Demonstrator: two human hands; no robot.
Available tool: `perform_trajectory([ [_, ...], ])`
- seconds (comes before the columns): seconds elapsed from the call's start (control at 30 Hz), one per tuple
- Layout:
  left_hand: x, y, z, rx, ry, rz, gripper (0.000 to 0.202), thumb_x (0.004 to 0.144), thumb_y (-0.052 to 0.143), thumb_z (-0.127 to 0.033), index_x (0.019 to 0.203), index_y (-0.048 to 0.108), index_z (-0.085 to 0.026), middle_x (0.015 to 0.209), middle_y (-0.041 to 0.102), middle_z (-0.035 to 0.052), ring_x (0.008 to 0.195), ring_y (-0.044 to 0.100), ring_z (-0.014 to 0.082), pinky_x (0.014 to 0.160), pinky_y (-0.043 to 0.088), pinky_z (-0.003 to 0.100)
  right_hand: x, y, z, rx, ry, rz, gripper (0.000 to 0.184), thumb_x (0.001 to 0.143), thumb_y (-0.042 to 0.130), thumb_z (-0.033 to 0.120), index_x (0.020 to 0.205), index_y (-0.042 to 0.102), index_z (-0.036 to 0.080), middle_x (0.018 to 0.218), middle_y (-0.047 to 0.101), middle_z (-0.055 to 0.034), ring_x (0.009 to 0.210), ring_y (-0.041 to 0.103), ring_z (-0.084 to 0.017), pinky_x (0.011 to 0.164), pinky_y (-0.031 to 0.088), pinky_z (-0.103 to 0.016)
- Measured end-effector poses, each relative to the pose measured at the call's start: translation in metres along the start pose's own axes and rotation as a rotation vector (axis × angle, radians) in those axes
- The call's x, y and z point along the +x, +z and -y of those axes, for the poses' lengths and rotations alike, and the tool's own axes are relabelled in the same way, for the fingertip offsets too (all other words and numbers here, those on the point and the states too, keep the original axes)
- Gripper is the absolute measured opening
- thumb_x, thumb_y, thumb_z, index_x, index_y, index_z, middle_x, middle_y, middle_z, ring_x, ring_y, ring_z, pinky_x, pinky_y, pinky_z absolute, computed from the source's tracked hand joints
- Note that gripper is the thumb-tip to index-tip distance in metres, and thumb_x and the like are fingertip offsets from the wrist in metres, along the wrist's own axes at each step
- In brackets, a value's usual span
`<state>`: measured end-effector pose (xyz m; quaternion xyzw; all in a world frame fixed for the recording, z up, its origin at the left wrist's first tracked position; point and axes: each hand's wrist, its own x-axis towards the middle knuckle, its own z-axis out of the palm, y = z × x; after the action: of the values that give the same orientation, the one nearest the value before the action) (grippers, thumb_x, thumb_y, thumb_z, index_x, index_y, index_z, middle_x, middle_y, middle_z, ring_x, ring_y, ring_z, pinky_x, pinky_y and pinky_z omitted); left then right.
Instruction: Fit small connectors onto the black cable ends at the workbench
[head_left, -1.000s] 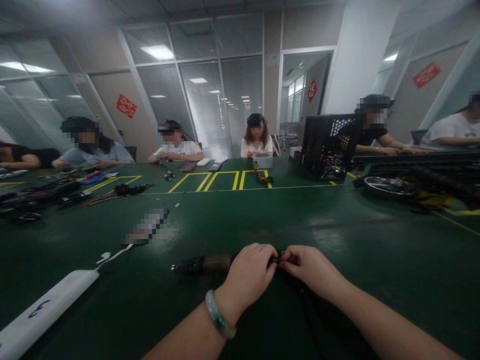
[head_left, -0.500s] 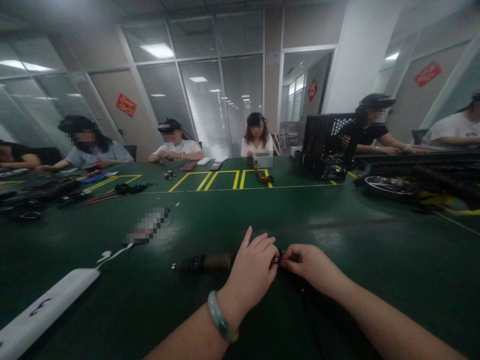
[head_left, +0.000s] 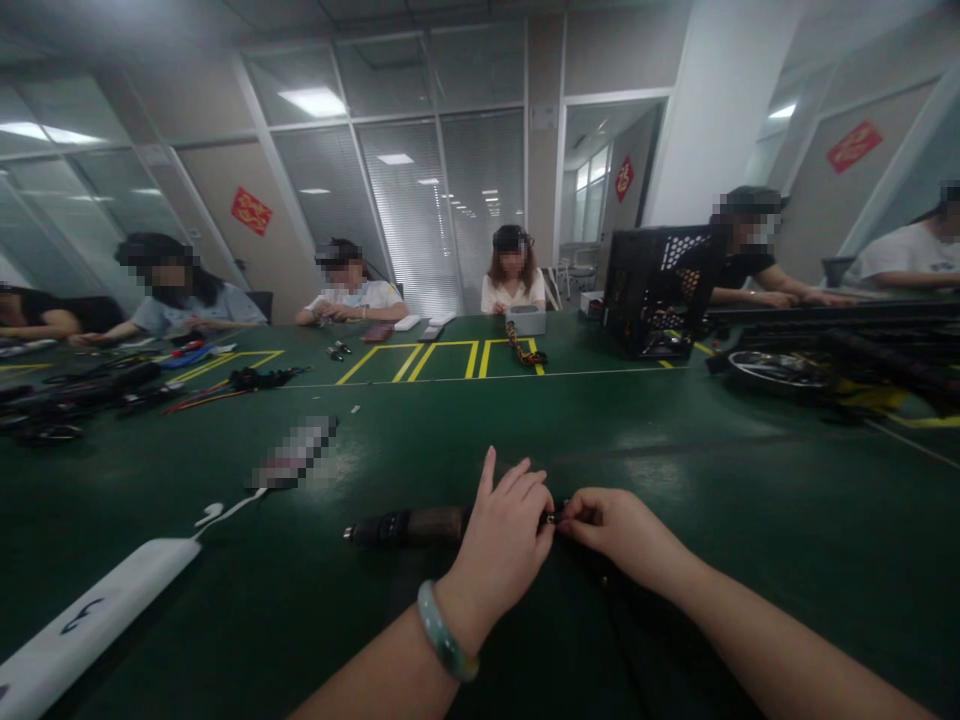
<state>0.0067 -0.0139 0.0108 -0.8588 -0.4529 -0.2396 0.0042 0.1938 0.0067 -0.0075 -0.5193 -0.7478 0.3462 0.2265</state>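
Observation:
A dark, cylindrical electric screwdriver (head_left: 427,526) lies on the green table in front of me, its silver tip pointing left. My left hand (head_left: 506,520), with a jade-coloured bangle on its wrist, covers the tool's rear end. Thumb and bent fingers close round that end, while the index finger sticks up. Right beside it, my right hand (head_left: 619,525) pinches a small plug (head_left: 555,518) against the tool's tail. Fingertips hide most of this joint. A thin black cable (head_left: 613,605) runs down the table below my right hand.
A white power strip (head_left: 97,615) lies at front left, with a blurred-out device on a white cord beyond it. Black cables (head_left: 112,385) pile up at left. A black computer case (head_left: 652,290) and a fan (head_left: 780,368) stand at right. Several people sit across the table.
Both hands stay at the tool's rear end. My left hand's fingers have shifted slightly up and left; the right hand's pinch is nearly unchanged.

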Motion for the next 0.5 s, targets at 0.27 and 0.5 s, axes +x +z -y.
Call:
perform_trajectory([
  [0.27, -0.0013, -0.0040, -0.0023, 0.019, -0.011, -0.004, 0.002, 0.083, 0.058, -0.020, 0.084, 0.059, -0.021, 0.123, 0.057, 0.0047, 0.131, 0.036, 0.0255, 0.113, -0.006, 0.054, -0.0020, -0.0023, 0.0027, 0.012, -0.003, 0.006, 0.014, 0.081, 0.059, 0.029, 0.080, 0.068, 0.019, 0.074, 0.070, -0.0008, 0.066, 0.062, -0.016, 0.058, 0.041, -0.024],
  [0.5, 0.0004, -0.0014, -0.0009, 0.004, -0.008, -0.014, 0.004, 0.083, 0.060, -0.021, 0.087, 0.058, -0.020, 0.127, 0.056, 0.0046, 0.133, 0.034, 0.0251, 0.112, -0.006, 0.057, 0.0004, -0.0009, -0.0024, 0.008, -0.005, 0.003, 0.013, 0.080, 0.058, 0.029, 0.080, 0.068, 0.020, 0.075, 0.069, 0.0008, 0.067, 0.060, -0.014, 0.059, 0.040, -0.022],
])
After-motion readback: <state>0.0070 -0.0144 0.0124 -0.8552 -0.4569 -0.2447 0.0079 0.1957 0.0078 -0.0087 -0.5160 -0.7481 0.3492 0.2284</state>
